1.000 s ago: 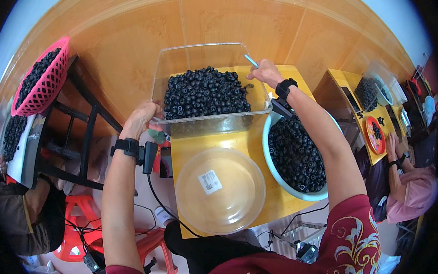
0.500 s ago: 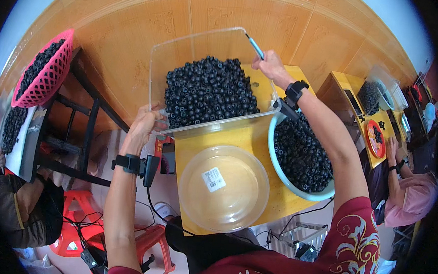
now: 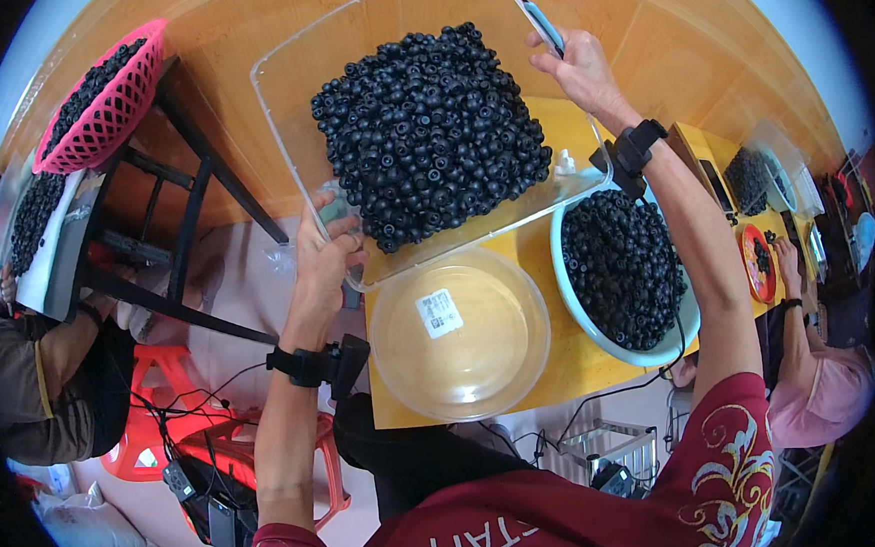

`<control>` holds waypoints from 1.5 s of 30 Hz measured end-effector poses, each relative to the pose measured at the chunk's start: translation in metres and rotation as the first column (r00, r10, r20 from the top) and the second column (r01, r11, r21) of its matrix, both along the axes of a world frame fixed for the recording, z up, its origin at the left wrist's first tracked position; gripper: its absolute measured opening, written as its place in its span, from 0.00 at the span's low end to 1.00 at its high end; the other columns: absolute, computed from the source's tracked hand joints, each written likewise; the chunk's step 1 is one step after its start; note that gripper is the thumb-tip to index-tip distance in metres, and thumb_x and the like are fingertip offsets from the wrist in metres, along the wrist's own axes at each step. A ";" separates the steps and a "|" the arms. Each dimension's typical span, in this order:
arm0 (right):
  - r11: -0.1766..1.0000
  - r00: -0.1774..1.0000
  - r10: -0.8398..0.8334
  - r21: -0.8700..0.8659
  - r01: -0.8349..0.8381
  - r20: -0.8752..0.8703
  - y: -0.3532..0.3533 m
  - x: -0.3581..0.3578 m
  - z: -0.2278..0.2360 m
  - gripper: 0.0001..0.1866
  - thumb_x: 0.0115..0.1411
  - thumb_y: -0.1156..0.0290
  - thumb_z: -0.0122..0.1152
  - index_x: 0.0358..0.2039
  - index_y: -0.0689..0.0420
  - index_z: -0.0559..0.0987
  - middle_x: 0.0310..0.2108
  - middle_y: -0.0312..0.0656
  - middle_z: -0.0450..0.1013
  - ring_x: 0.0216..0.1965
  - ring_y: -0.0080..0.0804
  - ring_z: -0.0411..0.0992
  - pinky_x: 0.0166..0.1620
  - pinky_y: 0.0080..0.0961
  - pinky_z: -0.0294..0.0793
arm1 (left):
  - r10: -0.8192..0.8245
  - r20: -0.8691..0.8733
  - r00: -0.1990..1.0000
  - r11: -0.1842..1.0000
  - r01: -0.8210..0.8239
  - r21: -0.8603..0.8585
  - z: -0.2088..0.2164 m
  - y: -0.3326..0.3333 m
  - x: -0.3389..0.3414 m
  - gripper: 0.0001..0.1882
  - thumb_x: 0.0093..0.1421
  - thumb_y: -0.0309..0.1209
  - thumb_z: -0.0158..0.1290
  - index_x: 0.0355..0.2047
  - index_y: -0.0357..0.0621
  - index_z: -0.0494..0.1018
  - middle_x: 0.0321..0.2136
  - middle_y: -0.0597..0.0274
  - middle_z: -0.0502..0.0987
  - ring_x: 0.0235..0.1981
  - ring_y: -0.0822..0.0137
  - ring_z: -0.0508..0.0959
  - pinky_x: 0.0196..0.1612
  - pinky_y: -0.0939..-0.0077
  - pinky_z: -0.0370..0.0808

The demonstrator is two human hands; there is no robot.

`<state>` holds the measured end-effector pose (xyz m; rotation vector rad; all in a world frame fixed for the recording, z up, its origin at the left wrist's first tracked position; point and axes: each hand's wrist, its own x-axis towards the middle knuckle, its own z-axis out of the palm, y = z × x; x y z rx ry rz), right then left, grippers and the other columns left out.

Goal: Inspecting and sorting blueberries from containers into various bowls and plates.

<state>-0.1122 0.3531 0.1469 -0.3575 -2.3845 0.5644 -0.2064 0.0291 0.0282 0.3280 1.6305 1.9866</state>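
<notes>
My left hand (image 3: pixel 326 242) is closed round the near left corner of a large clear plastic bin (image 3: pixel 278 123). My right hand (image 3: pixel 582 74) grips the bin's right side, fingers curled, with a slim light-blue stick (image 3: pixel 541 24) by its fingertips. Small black ring-like pieces (image 3: pixel 431 138) are heaped in the bin, which is raised and turned at an angle above the yellow table (image 3: pixel 389 403). Just below the bin's near edge stands a round clear plastic tub (image 3: pixel 457 360) with a white label; no black pieces show in it.
Right of the tub, a pale-blue basin (image 3: pixel 691 339) is full of similar black pieces. A pink basket (image 3: pixel 106 118) of them stands at left by a black metal frame (image 3: pixel 188 228). Red stools (image 3: pixel 153 427) and cables lie below. Another person's hand (image 3: pixel 789 265) is near a red tray (image 3: pixel 759 263).
Both my hands have lifted the bin and turned it clockwise, bringing its near left corner to the tub's rim. The black pieces have moved with it.
</notes>
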 end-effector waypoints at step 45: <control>0.935 0.965 0.185 0.335 -0.114 -0.187 -0.017 0.044 0.010 0.06 0.53 0.71 0.55 0.30 0.60 0.73 0.15 0.45 0.63 0.16 0.34 0.63 0.22 0.29 0.62 | 0.082 -0.090 0.993 0.979 -0.063 0.195 -0.032 -0.001 0.081 0.40 0.48 0.20 0.45 0.61 0.48 0.43 0.50 0.55 0.61 0.47 0.63 0.68 0.43 0.72 0.70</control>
